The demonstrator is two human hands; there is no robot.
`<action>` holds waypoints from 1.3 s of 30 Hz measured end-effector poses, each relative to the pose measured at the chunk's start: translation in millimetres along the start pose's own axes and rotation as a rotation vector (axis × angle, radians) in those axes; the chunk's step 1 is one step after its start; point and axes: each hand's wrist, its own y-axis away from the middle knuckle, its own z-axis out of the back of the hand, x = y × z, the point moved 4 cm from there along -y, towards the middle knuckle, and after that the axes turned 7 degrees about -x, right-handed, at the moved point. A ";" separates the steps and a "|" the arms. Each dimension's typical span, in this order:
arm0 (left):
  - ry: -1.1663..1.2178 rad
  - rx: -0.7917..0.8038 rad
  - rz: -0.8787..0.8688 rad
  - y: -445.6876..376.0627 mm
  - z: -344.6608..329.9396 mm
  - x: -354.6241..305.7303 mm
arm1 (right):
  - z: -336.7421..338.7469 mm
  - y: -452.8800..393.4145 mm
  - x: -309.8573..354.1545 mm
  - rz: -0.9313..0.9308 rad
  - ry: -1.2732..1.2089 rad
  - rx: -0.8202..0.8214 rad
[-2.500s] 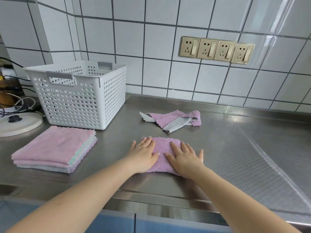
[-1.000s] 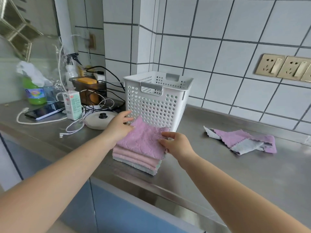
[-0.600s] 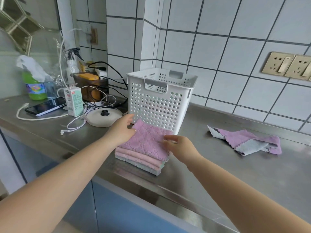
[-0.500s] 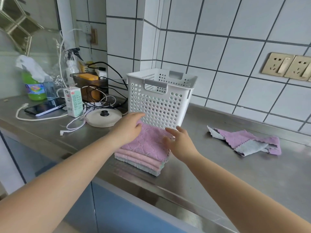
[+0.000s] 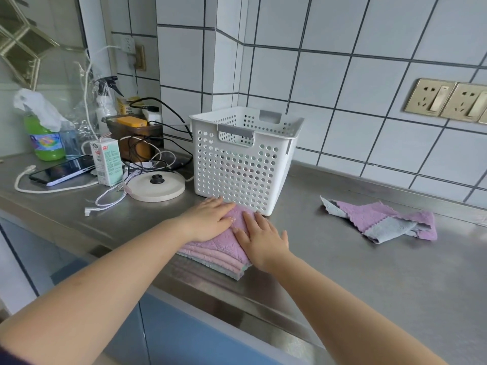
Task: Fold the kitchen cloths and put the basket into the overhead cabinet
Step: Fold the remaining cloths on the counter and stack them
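A stack of folded cloths (image 5: 218, 252), pink and purple with a pale green one low down, lies on the steel counter (image 5: 355, 272) in front of the white perforated basket (image 5: 242, 164). My left hand (image 5: 208, 219) and my right hand (image 5: 259, 239) both press flat on the top purple cloth, fingers straight and pointing toward the basket. An unfolded purple and grey cloth (image 5: 379, 221) lies crumpled on the counter to the right, away from both hands.
Left of the basket stand a round white kettle base (image 5: 156, 187), tangled cables (image 5: 113, 198), a small carton (image 5: 106, 163), a phone (image 5: 62, 169), a green bottle (image 5: 46, 139) and a brown box (image 5: 134, 135). Wall sockets (image 5: 448, 100) sit on the tiles at right.
I carried the folded purple cloth from the counter's middle to the stack and laid it on top. Both hands released its edges and now press flat on it.
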 end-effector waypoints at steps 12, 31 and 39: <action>-0.103 -0.387 -0.414 -22.9 10.5 -123.1 | 70.0 15.5 -119.9 -0.097 0.008 -0.292; 0.453 -0.198 0.134 -199.9 -72.4 -215.9 | 106.7 0.5 -293.9 -0.282 0.104 -0.344; 0.605 -0.402 0.047 -200.2 -40.1 -221.1 | 160.9 26.2 -323.1 -0.415 -0.437 -0.542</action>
